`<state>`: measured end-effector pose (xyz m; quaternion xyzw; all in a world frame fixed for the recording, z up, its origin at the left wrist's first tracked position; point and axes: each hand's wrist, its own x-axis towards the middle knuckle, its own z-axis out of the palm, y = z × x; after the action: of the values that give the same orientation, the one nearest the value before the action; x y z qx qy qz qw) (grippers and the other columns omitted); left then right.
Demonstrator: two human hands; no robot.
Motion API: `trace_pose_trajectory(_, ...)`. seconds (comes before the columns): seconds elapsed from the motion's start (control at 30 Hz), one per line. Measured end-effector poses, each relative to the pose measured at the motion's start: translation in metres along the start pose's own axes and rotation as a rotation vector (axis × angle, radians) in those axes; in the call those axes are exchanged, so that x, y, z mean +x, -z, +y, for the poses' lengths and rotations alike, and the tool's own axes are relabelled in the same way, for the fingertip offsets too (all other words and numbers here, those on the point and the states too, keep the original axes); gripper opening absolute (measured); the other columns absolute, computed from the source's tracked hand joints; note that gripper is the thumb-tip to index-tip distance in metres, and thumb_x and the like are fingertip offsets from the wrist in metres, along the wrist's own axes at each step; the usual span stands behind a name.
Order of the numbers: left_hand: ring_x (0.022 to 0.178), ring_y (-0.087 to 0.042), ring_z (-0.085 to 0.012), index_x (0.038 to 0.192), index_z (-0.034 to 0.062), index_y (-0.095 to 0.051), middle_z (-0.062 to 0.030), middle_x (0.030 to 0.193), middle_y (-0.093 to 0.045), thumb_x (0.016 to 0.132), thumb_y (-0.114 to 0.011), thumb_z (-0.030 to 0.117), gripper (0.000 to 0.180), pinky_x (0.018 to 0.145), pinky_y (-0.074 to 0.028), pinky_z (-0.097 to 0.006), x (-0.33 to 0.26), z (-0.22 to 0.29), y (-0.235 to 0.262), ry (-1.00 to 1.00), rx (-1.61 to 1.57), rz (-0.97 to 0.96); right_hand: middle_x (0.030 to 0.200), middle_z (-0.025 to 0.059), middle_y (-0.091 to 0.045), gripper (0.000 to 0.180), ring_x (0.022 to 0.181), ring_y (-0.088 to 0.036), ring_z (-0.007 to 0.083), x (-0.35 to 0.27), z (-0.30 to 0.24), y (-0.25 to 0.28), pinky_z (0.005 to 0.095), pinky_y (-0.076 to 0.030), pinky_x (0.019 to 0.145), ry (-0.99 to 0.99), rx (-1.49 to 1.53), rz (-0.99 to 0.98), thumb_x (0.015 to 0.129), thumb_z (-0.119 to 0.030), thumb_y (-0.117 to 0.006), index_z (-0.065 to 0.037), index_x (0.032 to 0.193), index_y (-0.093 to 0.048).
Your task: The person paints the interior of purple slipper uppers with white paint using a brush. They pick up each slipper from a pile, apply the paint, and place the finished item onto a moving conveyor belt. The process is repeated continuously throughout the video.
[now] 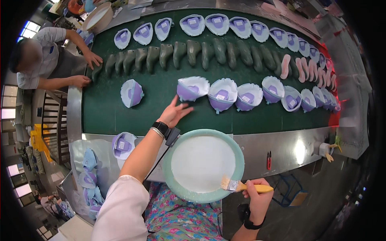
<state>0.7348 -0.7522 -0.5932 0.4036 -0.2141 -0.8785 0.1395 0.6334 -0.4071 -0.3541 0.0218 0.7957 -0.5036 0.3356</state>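
Note:
My left hand (174, 114) reaches over the green work surface, fingers spread. Its fingertips are right by a lilac and white shoe upper (192, 89), slightly blurred; I cannot tell whether they touch it. In my right hand (257, 197) is a yellow-handled paintbrush (257, 187). Its pale bristles are over the right rim of a pale green basin (238, 152) that holds white liquid (201, 160). More lilac uppers (222, 95) stand in a row to the right, and one upper (132, 93) sits apart at left. Another upper (123, 145) lies left of my forearm.
Dark green shoe lasts (166, 56) line the middle of the green belt (161, 120), with pink soles (285, 66) at right. Behind them runs another row of uppers (192, 25). A co-worker (48, 60) handles a last at far left. Red-handled cutters (269, 160) lie on the metal edge.

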Motion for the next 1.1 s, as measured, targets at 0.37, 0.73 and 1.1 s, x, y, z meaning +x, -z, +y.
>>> trace_pose_trajectory(0.37,0.107,-0.053,-0.0394,0.125,0.0009,-0.052,-0.0194,0.114,-0.058,0.077,-0.079,0.024,0.061,0.091,-0.046,-0.048,-0.027,0.075,0.157,-0.725,1.712,0.924,0.1,0.012,-0.062,0.017,0.078,-0.059,0.0131,0.012,-0.005,-0.039,0.026,-0.047,0.07,0.253,-0.079,-0.062,0.095,-0.001,-0.051,0.007,0.084,-0.06)
trace_pose_trajectory(0.73,0.085,-0.058,-0.0313,0.098,0.0075,-0.055,-0.0112,0.087,-0.058,0.073,-0.064,0.006,0.026,0.078,-0.045,-0.043,-0.205,0.098,0.017,-0.895,1.783,-0.646,0.115,0.0057,-0.067,0.031,0.108,-0.058,0.0297,-0.029,-0.062,-0.144,0.0392,-0.052,0.087,1.051,-0.743,-0.302,0.071,-0.01,-0.078,-0.008,0.1,-0.068)
trace_pose_trajectory(1.1,0.136,-0.041,-0.039,0.147,0.0046,-0.033,-0.0261,0.149,-0.035,0.078,-0.067,-0.001,0.077,0.114,-0.027,-0.05,-0.305,0.087,0.043,-0.893,1.393,-0.047,0.101,0.0045,-0.069,0.045,0.091,-0.066,0.0235,-0.066,-0.045,-0.187,0.0326,-0.057,0.068,0.97,-0.69,-0.629,0.07,-0.012,-0.082,-0.01,0.113,-0.071)
